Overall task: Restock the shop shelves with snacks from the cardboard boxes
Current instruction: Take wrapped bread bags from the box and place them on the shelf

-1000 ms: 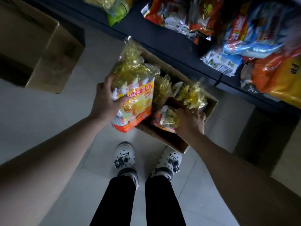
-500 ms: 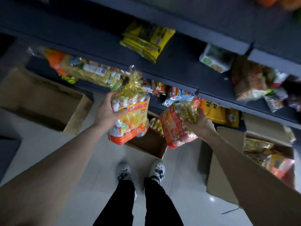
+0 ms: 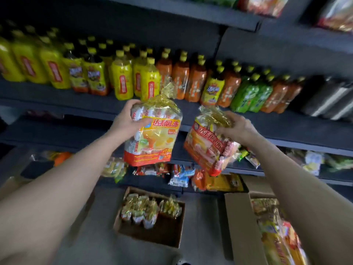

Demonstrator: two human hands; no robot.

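- At the centre of my feed, the left hand (image 3: 125,121) gripped a yellow-and-orange snack bag (image 3: 152,134) by its upper left side, holding it roughly upright with the gold twisted top pointing to twelve o'clock.
- At three o'clock from it, the right hand (image 3: 236,128) was closed around the gathered gold neck of a second, redder snack bag (image 3: 208,148), which hung tilted with its base toward six o'clock.
- Both bags were in the air in front of the dark shelves (image 3: 286,129), touching none of them; I judged the placing step had not happened yet.
- At twelve o'clock, a shelf carried rows of drink bottles (image 3: 122,81); lower shelves at six o'clock held scattered snack packs (image 3: 179,175) with bare gaps.
- On the floor at six o'clock, an open cardboard box (image 3: 150,219) looked about half emptied, with similar bags along its far side.
- At five o'clock, a second box (image 3: 240,226) appeared full, so I reckoned plenty of restocking remained.
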